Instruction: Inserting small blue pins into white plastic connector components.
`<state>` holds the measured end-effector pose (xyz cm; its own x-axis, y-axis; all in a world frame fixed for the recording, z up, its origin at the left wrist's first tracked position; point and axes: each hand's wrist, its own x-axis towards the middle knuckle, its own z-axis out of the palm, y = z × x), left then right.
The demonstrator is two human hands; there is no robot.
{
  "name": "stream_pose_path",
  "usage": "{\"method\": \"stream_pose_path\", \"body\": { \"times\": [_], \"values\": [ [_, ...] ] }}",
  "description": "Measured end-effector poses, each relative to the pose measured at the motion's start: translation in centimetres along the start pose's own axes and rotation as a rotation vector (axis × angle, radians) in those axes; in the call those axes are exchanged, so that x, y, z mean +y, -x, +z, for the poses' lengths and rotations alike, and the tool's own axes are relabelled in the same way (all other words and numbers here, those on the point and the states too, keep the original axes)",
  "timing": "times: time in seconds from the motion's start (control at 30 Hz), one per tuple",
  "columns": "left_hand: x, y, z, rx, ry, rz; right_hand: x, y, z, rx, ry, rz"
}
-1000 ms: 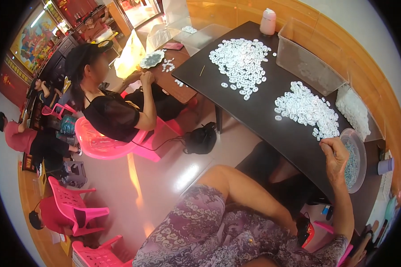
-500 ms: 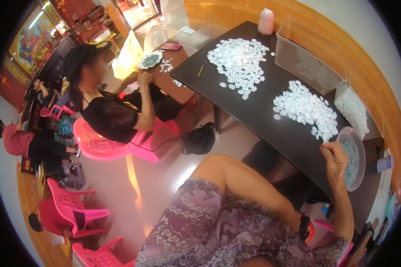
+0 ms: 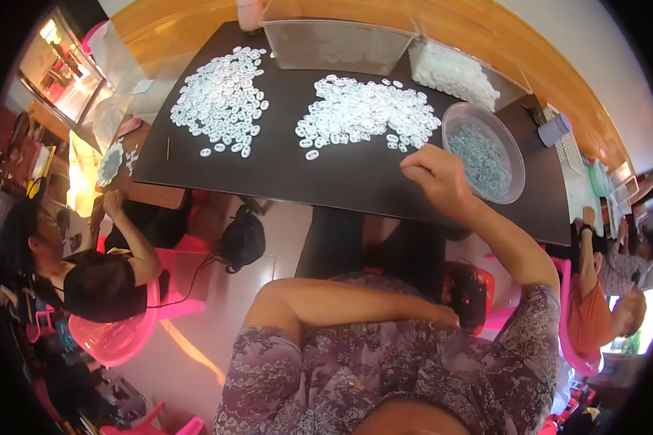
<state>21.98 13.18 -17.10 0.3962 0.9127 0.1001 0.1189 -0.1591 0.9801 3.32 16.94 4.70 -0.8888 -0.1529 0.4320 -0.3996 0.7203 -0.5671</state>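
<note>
- Writing: the small white plastic ovals (image 3: pixel 370 112) show dark marks or holes, too small to make out as lettering.
- Right hand (image 3: pixel 444 185): it reaches over the dark brown table (image 3: pixel 290 170) near its front edge, the forearm (image 3: pixel 511 250) slanting up from the 4 o'clock side, elbow bent, wrist turned so the knuckles face up.
- Its fingers are curled in with the thumb against the forefinger; I cannot tell whether a small piece sits between them.
- Left hand (image 3: pixel 442 314): the left forearm (image 3: pixel 355 304) lies across the lap, elbow at the 9 o'clock side; I cannot tell what the fingers are doing.
- From the right hand, the nearer heap of white ovals spreads toward 11 o'clock, its closest pieces just beside the fingertips; a 2nd heap (image 3: pixel 221 101) lies well apart at 10 o'clock.
- At 2 o'clock, just beside the hand, stands a round clear plastic bowl (image 3: pixel 515 163) of blue-green small pieces (image 3: pixel 479 156); beyond it, a pale purple cup (image 3: pixel 555 130).
- Along the table's back are a clear rectangular tub (image 3: pixel 334 47) at 11 o'clock and a clear plastic box (image 3: pixel 514 93) holding white pieces at 12 o'clock.
</note>
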Motion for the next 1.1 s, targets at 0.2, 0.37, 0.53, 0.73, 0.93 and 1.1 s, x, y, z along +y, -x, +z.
{"method": "stream_pose_path", "body": {
  "times": [0.2,0.37,0.53,0.73,0.93,1.1],
  "values": [
    [8.6,8.8,-7.8,-0.022,0.097,0.225,1.6,0.2,1.3,-0.009,-0.047,0.052],
    [17.4,16.3,-12.0,0.392,-0.558,0.047,2.2,-1.2,4.8,0.002,0.000,0.015],
    [19.3,23.6,-14.1,1.139,-0.840,-0.011,3.1,-3.0,7.7,0.108,0.139,-0.155],
    [17.8,27.9,-17.5,1.632,-1.261,-0.293,2.0,-5.3,9.1,0.131,0.295,-0.303],
    [15.5,28.0,-19.3,1.697,-1.230,-0.335,2.0,-6.0,9.9,0.050,0.398,-0.363],
    [15.2,28.1,-20.4,1.691,-1.232,-0.339,2.2,-5.1,8.9,0.013,0.387,-0.354]
  ]
}}
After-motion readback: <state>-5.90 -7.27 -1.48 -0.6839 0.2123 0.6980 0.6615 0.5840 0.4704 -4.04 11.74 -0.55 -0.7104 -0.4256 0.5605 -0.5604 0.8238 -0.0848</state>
